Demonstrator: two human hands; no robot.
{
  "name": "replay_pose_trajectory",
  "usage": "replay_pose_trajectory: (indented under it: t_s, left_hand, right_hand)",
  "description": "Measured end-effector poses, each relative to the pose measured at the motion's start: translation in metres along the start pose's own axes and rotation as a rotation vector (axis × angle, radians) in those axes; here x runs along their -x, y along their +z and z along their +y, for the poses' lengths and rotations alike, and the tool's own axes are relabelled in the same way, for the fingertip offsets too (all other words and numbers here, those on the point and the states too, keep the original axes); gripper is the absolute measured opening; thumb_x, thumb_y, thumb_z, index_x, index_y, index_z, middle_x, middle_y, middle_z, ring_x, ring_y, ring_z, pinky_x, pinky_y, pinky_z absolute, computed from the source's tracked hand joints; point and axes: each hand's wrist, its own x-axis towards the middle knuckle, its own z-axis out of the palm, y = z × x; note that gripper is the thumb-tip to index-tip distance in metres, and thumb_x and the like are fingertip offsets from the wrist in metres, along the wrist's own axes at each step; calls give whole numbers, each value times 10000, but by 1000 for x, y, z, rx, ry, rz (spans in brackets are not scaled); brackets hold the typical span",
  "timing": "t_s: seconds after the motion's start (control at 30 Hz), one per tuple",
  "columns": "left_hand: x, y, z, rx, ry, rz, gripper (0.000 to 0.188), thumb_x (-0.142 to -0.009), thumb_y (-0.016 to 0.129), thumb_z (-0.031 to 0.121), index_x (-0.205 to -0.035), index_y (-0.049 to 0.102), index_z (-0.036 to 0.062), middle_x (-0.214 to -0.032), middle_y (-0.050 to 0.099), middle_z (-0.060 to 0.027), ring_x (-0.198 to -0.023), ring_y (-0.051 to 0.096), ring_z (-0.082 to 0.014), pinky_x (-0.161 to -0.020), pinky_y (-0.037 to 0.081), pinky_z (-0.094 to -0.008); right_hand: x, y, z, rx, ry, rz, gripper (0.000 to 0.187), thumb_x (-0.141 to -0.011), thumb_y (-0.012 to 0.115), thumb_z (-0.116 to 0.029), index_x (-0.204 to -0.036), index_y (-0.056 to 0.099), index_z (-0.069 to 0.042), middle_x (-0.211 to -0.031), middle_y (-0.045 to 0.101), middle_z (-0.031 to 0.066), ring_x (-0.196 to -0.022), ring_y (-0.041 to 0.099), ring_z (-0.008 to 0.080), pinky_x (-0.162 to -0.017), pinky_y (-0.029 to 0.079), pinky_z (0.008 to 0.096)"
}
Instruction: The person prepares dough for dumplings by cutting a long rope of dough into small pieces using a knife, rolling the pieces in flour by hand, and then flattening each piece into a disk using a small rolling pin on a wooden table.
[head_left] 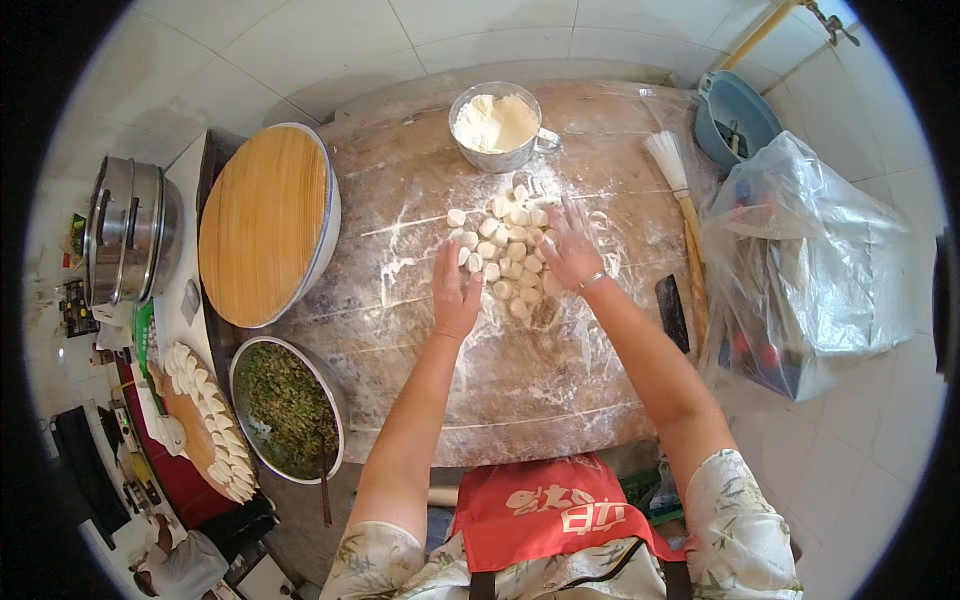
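Many small pale dough pieces [515, 250] lie close together on the floured wooden board [400, 390]. At the left side of this cluster is my left hand [455, 295], fingers stretched out and touching the outer pieces. My right hand [575, 250] lies along the right side with its fingers extended and spread, a bracelet [591, 280] on the wrist. Neither hand grips a piece. Beyond the cluster stands a clear measuring cup [497, 158] with pale flour [495, 122] in it, its handle to the right.
Left are a basin under a round wooden lid [265, 225], a bowl of green filling [290, 400], folded dumplings [215, 420] and a steel pot [125, 230]. Right are a brush [670, 165], a dark blade-like piece [673, 312], a blue basin [735, 115] and a plastic-covered box [800, 270].
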Motion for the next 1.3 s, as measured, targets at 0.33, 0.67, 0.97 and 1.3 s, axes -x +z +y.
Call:
replay_pose_trajectory:
  t_s: [0.33, 0.67, 0.97, 1.3]
  left_hand:
    - [-36, 0, 6, 41, -41, -106, 498, -856, 562, 118, -1350, 500, 117, -1441, 381, -217, -1313, 378, -378, -1111, 278, -452]
    - [67, 21, 51, 28, -191, 88, 458, -811, 569, 33, -1266, 528, 9, -1306, 490, -236, -1224, 459, -385, -1047, 350, -456]
    - [55, -21, -17, -184, -170, 258, 400, -861, 564, 110, -1247, 539, 5, -1290, 512, -236, -1232, 455, -392, -1044, 351, -458]
    - [-182, -14, 58, -13, 100, 130, 204, -877, 572, 136, -1005, 666, 8, -1073, 659, -159, -1020, 609, -338, -887, 475, -411]
  right_hand:
    - [2, -16, -4, -181, -182, -169, 408, -950, 469, -267, -1327, 519, -123, -1450, 419, 136, -1386, 295, 331, -1140, 212, 423]
    - [100, 28, 56, -168, 112, 244, 494, -853, 548, -97, -1304, 456, 81, -1344, 468, 271, -1258, 441, 396, -1058, 360, 427]
    - [67, -11, 40, -228, 135, 270, 202, -838, 601, -135, -1000, 671, -37, -827, 658, 196, -783, 638, 345, -724, 503, 401]
    - [75, 4, 96, -1207, 757, 352, 182, -948, 503, -175, -882, 587, -27, -646, 627, 70, -416, 493, 108, -364, 365, 265]
